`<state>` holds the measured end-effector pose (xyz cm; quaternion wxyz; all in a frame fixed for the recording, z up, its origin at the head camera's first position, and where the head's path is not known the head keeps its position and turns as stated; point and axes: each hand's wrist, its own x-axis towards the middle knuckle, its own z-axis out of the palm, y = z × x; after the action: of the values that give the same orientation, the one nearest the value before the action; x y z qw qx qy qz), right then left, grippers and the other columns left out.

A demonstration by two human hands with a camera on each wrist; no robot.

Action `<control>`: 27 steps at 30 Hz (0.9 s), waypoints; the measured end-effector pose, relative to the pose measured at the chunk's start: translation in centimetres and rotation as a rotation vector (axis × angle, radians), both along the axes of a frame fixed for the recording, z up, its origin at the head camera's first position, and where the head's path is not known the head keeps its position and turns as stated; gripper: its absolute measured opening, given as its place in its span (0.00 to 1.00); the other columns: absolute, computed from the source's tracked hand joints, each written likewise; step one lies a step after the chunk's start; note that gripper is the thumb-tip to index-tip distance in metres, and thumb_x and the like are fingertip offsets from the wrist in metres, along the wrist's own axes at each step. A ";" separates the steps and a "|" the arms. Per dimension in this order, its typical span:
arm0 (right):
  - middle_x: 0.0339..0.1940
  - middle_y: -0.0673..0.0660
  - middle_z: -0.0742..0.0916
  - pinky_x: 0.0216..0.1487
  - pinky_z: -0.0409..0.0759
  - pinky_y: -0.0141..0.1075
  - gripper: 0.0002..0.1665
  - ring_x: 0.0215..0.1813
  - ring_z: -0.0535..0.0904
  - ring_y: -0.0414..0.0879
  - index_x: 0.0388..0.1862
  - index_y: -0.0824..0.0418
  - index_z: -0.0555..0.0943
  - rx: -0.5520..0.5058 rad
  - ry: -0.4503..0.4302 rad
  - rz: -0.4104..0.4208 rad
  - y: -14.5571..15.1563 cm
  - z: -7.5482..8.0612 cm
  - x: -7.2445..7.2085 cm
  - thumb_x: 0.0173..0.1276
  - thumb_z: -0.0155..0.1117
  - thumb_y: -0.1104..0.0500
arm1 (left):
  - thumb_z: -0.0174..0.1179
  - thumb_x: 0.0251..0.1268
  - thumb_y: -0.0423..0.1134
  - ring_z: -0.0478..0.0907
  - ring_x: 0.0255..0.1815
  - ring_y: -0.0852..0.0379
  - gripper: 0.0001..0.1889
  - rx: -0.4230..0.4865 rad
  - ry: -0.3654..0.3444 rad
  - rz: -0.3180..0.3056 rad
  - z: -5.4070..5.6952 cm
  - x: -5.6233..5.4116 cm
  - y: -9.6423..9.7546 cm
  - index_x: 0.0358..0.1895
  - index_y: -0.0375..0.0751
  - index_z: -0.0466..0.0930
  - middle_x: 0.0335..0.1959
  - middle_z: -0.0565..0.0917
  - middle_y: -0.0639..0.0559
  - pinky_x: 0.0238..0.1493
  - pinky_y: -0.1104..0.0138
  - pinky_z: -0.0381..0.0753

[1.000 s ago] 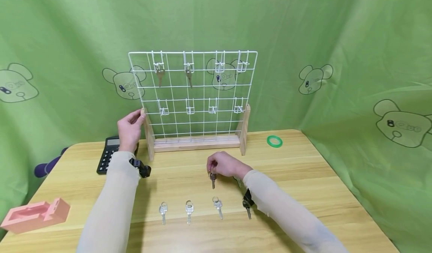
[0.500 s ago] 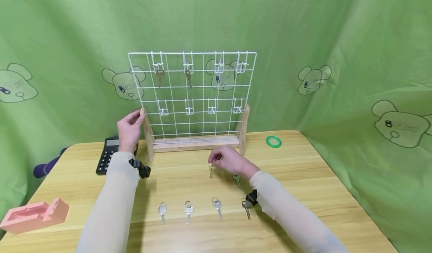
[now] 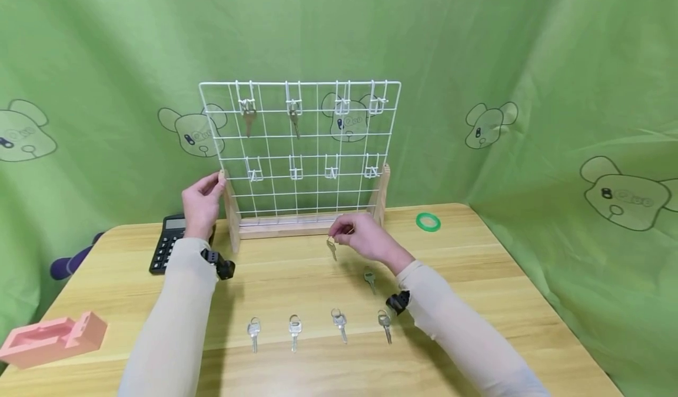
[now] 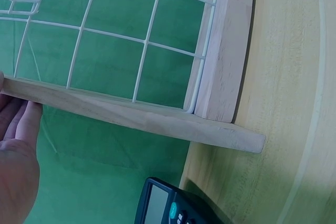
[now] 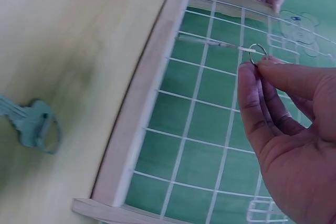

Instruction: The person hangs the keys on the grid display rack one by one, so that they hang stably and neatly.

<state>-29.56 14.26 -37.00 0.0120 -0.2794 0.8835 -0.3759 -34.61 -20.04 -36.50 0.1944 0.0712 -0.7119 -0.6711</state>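
Note:
My right hand [image 3: 362,235] pinches a key's ring [image 5: 257,54] between thumb and fingers, and the key [image 3: 332,250] dangles above the table in front of the rack. At the rack's left side, my left hand [image 3: 202,202] holds the top of the wooden upright [image 4: 105,106], its fingers partly behind the wood in the left wrist view. The white wire grid rack [image 3: 318,133] carries several hooks in two rows. One key [image 3: 249,122] hangs on the top-left hook, another key [image 3: 294,122] on the hook beside it. A loose key [image 3: 369,279] lies below my right hand.
Several keys with rings lie in a row near the front, among them a left-end key [image 3: 254,329] and a right-end key [image 3: 385,322]. A black calculator [image 3: 166,247] lies by my left wrist. A pink tape dispenser [image 3: 55,338] and a green ring [image 3: 428,222] flank the table [image 3: 466,303].
My right hand has lifted the key and carried it away from me toward the rack's base, uncovering the loose key below. My left hand stays on the upright.

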 end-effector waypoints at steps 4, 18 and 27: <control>0.36 0.56 0.85 0.42 0.84 0.35 0.07 0.39 0.80 0.45 0.40 0.63 0.85 -0.014 0.014 -0.015 0.2 1.1 0.1 0.66 0.64 0.71 | 0.61 0.70 0.37 0.76 0.60 0.52 0.20 0.003 0.006 -0.004 0.0 0.1 0.1 0.63 0.38 0.76 0.62 0.78 0.42 0.60 0.70 0.76; 0.39 0.56 0.86 0.42 0.84 0.38 0.08 0.40 0.81 0.48 0.41 0.63 0.85 -0.072 0.085 -0.133 0.9 5.8 0.4 0.65 0.66 0.70 | 0.62 0.69 0.37 0.77 0.59 0.52 0.20 0.005 0.016 -0.007 0.1 0.1 0.1 0.63 0.38 0.76 0.61 0.78 0.41 0.59 0.70 0.77; 0.40 0.54 0.86 0.38 0.83 0.40 0.08 0.39 0.80 0.49 0.43 0.61 0.85 -0.115 0.092 -0.201 1.1 8.5 0.3 0.66 0.66 0.68 | 0.61 0.70 0.38 0.76 0.59 0.52 0.20 0.000 -0.002 -0.005 0.0 0.2 0.1 0.63 0.39 0.76 0.61 0.78 0.42 0.60 0.69 0.76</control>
<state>-29.30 15.33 -28.46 -0.0823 -0.2065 0.8836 -0.4121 -34.36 -19.94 -36.46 0.1920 0.0699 -0.7124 -0.6714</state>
